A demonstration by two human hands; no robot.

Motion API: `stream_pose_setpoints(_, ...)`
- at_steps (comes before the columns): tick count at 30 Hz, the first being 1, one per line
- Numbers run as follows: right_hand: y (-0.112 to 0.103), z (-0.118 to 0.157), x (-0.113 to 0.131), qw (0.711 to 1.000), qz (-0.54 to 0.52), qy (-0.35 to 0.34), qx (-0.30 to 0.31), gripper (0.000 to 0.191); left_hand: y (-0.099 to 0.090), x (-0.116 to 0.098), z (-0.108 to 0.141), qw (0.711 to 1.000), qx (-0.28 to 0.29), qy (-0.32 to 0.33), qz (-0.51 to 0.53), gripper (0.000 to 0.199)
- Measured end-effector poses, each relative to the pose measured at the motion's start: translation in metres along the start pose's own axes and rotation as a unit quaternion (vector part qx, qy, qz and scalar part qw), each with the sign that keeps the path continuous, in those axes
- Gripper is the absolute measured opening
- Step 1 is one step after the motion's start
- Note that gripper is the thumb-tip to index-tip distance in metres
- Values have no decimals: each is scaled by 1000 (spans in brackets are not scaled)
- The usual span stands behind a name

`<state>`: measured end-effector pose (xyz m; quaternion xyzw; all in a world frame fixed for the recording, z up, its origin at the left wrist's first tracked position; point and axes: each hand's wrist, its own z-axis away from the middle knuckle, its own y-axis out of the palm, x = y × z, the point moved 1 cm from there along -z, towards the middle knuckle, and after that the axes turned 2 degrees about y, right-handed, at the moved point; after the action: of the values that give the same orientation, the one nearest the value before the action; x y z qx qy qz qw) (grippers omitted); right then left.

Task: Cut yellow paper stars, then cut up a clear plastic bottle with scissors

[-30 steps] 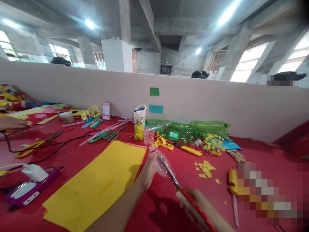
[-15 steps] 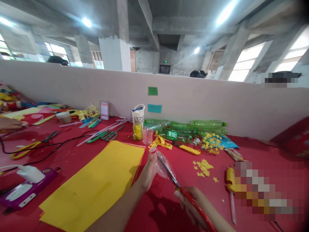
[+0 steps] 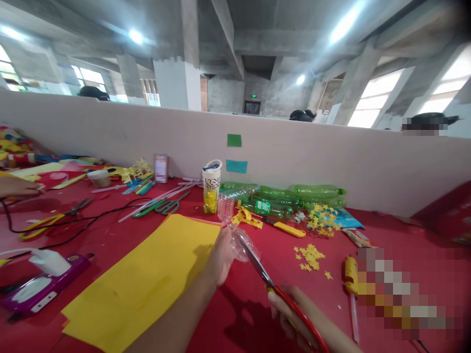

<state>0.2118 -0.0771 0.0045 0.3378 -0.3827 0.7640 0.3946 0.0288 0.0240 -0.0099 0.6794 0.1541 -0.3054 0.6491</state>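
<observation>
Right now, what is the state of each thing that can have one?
Clear bottle piece, held by left hand
Red-handled scissors, held by right hand
Printed cup, upright
Green bottles, lying down
Yellow sheets, stacked flat
White plug, in purple power strip
Phone, upright

You face a plain white partition wall (image 3: 312, 152); beyond: grey concrete ceiling beams (image 3: 294, 41), bright paned windows (image 3: 375, 100), glowing white lamps (image 3: 136, 36).

Hands (image 3: 223, 251) with scissors (image 3: 266, 275) and clear bottle (image 3: 240, 252)

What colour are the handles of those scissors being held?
The scissor handles are mostly red, with some yellow; head view shows it.
</observation>
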Motion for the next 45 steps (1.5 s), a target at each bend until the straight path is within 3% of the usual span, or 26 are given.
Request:
stream_pose_setpoints(3, -7, 6, 2, 998, 45, -51, 17, 60, -6, -15, -7, 1000, -19, 12, 4, 29)
stream_pose_setpoints(6, -18, 7, 4, 986, 143, -82, -19, 57, -10, -24, -11, 998, -37, 17, 41, 21)
stream_pose_setpoints(12, -32, 3, 4, 963, 257, -61, -51, 50, -12, -25, -12, 995, -61, 8, 73, 9)
stream_pose_setpoints(17, -28, 4, 4, 971, 232, -51, -39, 51, -10, -25, -11, 996, -53, 22, 65, 8)
stream_pose_setpoints(25, -17, 6, 6, 995, 98, -17, 19, 62, -5, -13, -6, 1000, 4, 10, 1, 16)
stream_pose_setpoints(45, -12, 7, 10, 998, 64, 6, 17, 55, 0, -9, -1, 1000, -21, 9, -20, 26)
